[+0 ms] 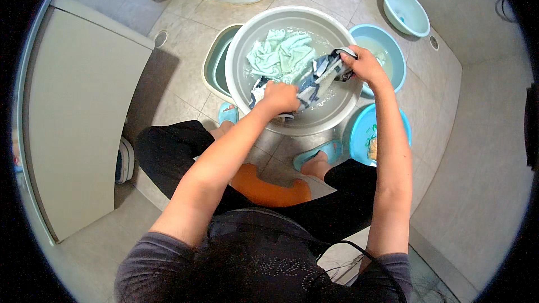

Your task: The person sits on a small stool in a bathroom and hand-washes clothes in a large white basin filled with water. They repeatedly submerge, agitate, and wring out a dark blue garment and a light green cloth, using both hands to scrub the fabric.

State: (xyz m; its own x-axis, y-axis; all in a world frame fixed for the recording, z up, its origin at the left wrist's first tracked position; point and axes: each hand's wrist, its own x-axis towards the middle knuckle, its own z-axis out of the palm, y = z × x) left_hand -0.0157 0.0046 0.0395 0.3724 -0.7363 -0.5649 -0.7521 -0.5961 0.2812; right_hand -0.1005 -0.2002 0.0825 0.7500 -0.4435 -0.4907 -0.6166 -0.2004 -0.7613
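Note:
A large grey-white basin (236,87) of water stands on the floor in front of me. Stretched across its near side is a wet cloth (310,87) patterned in navy, white and grey; whether it is a garment I cannot tell. My left hand (279,99) is closed on the middle of this cloth, low in the basin. At the right rim, my right hand (364,64) grips its dark-edged end, lifted above the water. A crumpled mint-green cloth (281,55) lies in the water beyond my left hand, touched by neither hand.
A green-grey tub (216,59) is partly under the basin's left side. To the right are a blue basin of cloudy water (400,56), a brighter blue basin (353,134) with small items, and a pale bowl (407,11) by the wall. A cabinet (84,118) stands left.

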